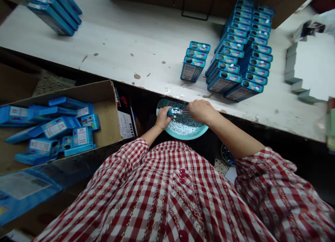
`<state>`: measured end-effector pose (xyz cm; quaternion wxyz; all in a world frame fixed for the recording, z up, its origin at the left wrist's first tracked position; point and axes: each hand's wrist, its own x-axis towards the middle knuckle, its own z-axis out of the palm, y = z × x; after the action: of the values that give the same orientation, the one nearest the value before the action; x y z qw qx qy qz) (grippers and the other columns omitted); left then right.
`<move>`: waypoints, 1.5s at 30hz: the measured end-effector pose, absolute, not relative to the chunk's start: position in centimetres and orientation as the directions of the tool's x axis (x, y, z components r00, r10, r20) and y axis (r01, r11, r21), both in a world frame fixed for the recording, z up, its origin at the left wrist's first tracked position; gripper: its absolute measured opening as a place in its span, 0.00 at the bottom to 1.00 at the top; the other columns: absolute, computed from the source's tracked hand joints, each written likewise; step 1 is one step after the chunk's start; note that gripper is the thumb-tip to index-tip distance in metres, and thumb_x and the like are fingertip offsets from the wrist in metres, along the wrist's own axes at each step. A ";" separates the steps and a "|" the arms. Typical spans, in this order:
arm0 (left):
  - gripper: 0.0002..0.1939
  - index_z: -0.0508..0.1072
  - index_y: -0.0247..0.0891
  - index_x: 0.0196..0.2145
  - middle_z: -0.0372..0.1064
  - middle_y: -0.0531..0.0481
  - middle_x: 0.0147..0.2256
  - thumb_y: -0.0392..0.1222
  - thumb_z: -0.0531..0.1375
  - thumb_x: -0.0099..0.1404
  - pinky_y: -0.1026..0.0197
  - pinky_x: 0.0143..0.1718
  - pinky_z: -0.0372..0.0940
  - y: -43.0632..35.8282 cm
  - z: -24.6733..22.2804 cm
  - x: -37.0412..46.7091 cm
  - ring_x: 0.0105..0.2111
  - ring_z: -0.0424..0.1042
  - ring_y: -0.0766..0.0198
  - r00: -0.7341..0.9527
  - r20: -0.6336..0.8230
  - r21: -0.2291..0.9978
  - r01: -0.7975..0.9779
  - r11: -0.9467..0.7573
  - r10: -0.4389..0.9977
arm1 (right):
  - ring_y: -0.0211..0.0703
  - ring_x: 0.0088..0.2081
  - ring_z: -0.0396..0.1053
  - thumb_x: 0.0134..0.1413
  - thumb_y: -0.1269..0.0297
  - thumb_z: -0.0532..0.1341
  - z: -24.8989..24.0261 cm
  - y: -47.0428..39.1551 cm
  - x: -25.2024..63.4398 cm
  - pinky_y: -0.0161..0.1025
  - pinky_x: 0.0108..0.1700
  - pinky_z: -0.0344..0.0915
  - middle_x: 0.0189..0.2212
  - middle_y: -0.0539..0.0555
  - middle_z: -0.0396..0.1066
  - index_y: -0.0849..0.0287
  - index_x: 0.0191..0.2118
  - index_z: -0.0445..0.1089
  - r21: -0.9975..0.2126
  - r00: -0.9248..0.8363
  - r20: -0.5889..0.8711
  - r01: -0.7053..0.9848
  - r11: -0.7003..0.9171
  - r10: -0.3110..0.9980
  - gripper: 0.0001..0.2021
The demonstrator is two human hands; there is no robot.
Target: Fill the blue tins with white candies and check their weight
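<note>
Over a teal bowl (192, 133) of small white pieces, my left hand (163, 117) is closed round a small blue box (171, 112). White pieces lie at the box's opening, and a few are beside it. My right hand (201, 111) is closed on the handle of a scoop (184, 111), whose clear front end meets the box's opening. Much of the scoop is hidden by my fingers. Both hands are in front of the white table's edge, above the bowl.
Upright blue boxes stand in rows (231, 57) on the white table (117, 43), with three more (193, 69) beside them and others (54, 15) at the far left. A cardboard carton (104, 112) at left holds several blue boxes. White stacked cartons (314, 67) are at right.
</note>
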<state>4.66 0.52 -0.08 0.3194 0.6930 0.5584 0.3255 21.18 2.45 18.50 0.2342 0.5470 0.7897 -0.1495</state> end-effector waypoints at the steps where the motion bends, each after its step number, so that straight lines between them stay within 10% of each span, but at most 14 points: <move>1: 0.18 0.69 0.38 0.42 0.70 0.44 0.43 0.35 0.60 0.51 0.50 0.51 0.57 0.5 -0.1 4.6 0.45 0.67 0.51 0.158 0.097 0.813 0.557 -0.170 0.983 | 0.53 0.43 0.70 0.54 0.72 0.51 18.5 2.2 21.6 0.44 0.43 0.63 0.39 0.65 0.73 0.63 0.45 0.72 0.025 -0.289 -0.536 0.934 0.357 0.793 0.17; 22: 0.20 0.66 0.38 0.43 0.71 0.49 0.37 0.46 0.63 0.53 0.60 0.40 0.65 -0.3 -0.7 2.1 0.36 0.70 0.62 -0.030 0.159 0.899 0.418 -0.132 0.987 | 0.43 0.49 0.69 0.58 0.71 0.54 -2.5 -1.1 24.1 0.40 0.51 0.64 0.49 0.57 0.72 0.57 0.50 0.70 -0.332 -0.230 -0.657 0.943 -0.002 0.718 0.16; 37: 0.18 0.67 0.38 0.43 0.71 0.47 0.41 0.40 0.62 0.52 0.57 0.44 0.64 0.1 -0.2 2.8 0.40 0.70 0.58 0.037 0.154 0.835 0.530 -0.150 0.987 | 0.42 0.38 0.72 0.48 0.70 0.58 8.7 0.2 28.9 0.33 0.40 0.66 0.39 0.51 0.77 0.61 0.46 0.74 -0.719 -0.363 -0.444 0.690 -0.084 0.819 0.18; 45: 0.17 0.68 0.36 0.43 0.71 0.44 0.42 0.37 0.57 0.54 0.53 0.46 0.62 -0.3 -0.2 4.0 0.43 0.69 0.54 0.183 0.195 0.744 0.613 -0.267 0.964 | 0.47 0.38 0.71 0.50 0.71 0.53 16.4 1.6 23.2 0.37 0.37 0.62 0.35 0.58 0.76 0.56 0.39 0.76 -0.116 -0.347 -0.475 0.936 0.333 0.809 0.16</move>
<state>4.02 -0.26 -0.20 0.2631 0.7228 0.5453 0.3332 23.19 1.64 16.44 0.1685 0.5462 0.7987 -0.1881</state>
